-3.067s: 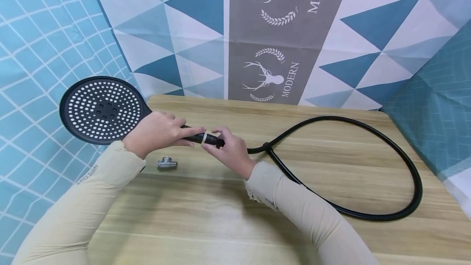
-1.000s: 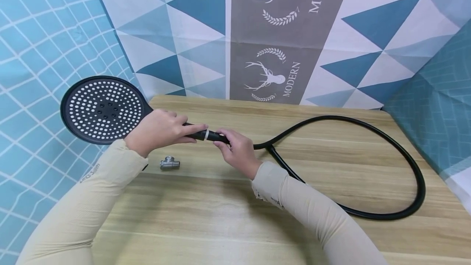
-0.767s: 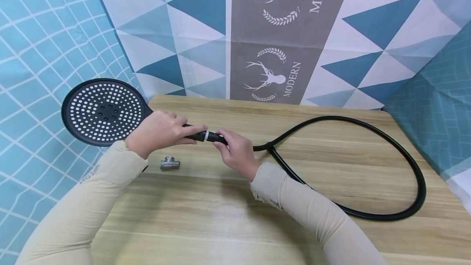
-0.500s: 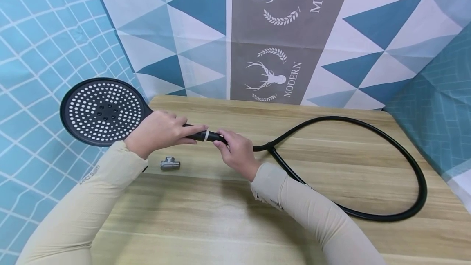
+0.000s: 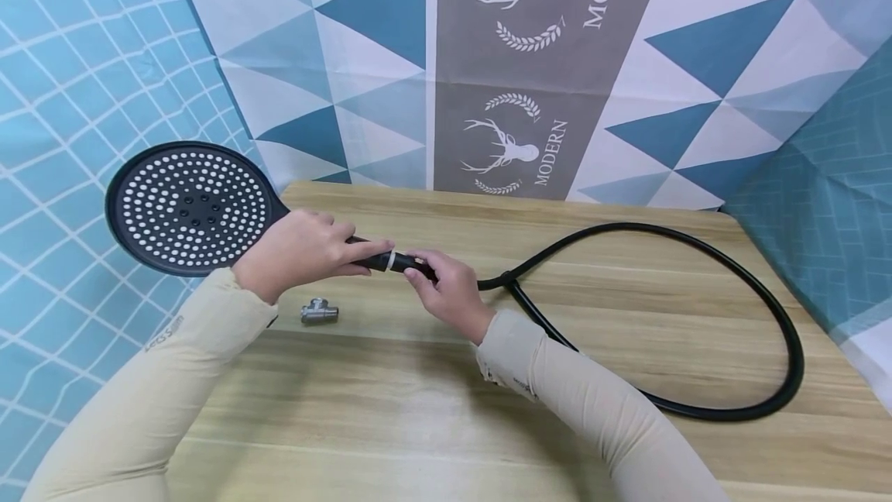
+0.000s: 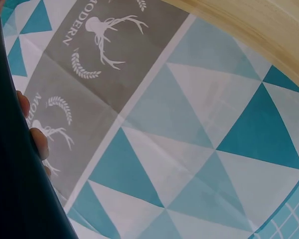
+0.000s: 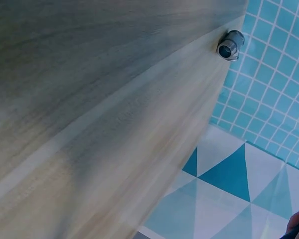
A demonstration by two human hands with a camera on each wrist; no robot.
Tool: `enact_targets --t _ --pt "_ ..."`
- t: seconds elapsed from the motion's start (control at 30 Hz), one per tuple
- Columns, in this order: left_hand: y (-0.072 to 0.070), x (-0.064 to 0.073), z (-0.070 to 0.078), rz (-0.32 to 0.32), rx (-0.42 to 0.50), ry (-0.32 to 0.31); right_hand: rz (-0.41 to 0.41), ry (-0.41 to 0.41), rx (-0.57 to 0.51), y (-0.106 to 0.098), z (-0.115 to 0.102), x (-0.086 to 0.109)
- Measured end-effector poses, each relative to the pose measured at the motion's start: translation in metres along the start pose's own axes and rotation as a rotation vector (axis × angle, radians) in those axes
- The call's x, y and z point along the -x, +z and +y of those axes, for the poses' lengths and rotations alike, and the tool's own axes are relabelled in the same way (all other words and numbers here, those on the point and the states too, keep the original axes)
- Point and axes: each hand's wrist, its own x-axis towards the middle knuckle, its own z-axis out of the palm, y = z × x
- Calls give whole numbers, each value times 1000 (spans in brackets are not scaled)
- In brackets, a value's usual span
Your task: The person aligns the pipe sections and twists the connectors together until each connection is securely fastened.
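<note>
My left hand (image 5: pixel 300 252) grips the handle of a black shower head (image 5: pixel 191 208), whose round face with pale nozzles is turned up toward me. In the left wrist view, the dark handle (image 6: pixel 20 149) fills the left edge with fingertips curled round it. My right hand (image 5: pixel 449 289) pinches the black hose end (image 5: pixel 418 265) just past a white ring (image 5: pixel 392 260) at the handle's foot. Whether the two parts are joined under the ring cannot be made out. The black shower hose (image 5: pixel 790 331) runs right from that hand and loops on the table.
A small silver tee fitting (image 5: pixel 320 311) lies on the wooden table (image 5: pixel 390 424) below my left wrist; the right wrist view shows the same fitting (image 7: pixel 230 46) near the edge. Patterned sheets (image 5: pixel 376 60) stand behind and at both sides.
Since the oldest frame, my right hand has shifted slightly right along the hose end, and its fingers sit differently. The shower head has tilted a little. The left hand keeps its hold.
</note>
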Motion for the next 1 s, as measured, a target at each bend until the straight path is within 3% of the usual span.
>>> enact_targets --t 0.27,0.57,1.0 --pt "-2 -2 0 15 -2 1 88 -28 -161 1 3 -3" --pt "1 -4 2 53 29 -8 95 -164 120 -1 -1 -4" --pt "-4 -3 0 34 31 -20 62 -106 59 -2 -4 -9"
